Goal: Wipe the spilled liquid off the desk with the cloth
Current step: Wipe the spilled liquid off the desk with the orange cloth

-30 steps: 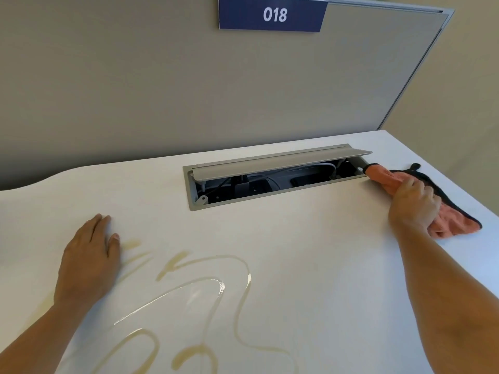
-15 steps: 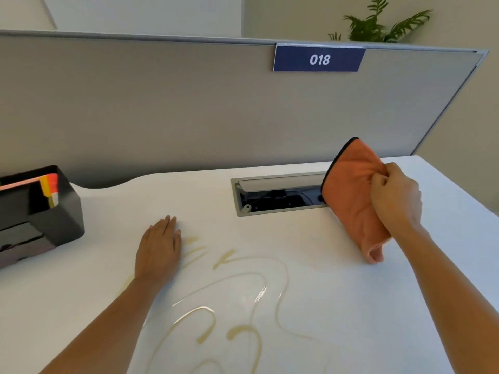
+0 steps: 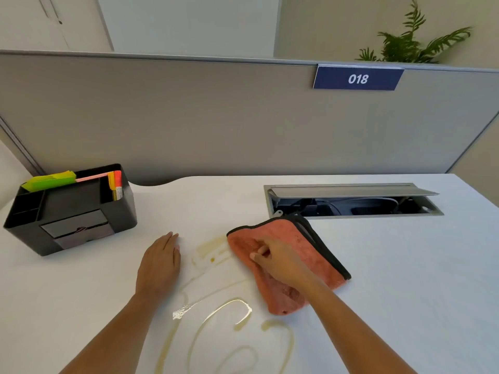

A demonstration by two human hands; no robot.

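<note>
An orange cloth (image 3: 302,238) with a black hem lies folded on the white desk (image 3: 405,279), over the right side of the spill. My right hand (image 3: 280,261) presses down on the cloth, fingers gripping its pile. The spilled liquid (image 3: 229,314) runs in thin yellowish loops and streaks from the middle of the desk toward the front edge. My left hand (image 3: 160,261) rests flat on the desk just left of the spill, fingers together, holding nothing.
A black desk organiser (image 3: 70,211) with coloured notes stands at the back left. An open cable tray (image 3: 351,202) with a raised grey lid is set into the desk behind the cloth. A grey partition (image 3: 216,117) with an 018 sign closes off the back.
My right hand carried the cloth from the right side of the desk, lifted it through the air, and set it down on the spill. The left hand stayed flat.
</note>
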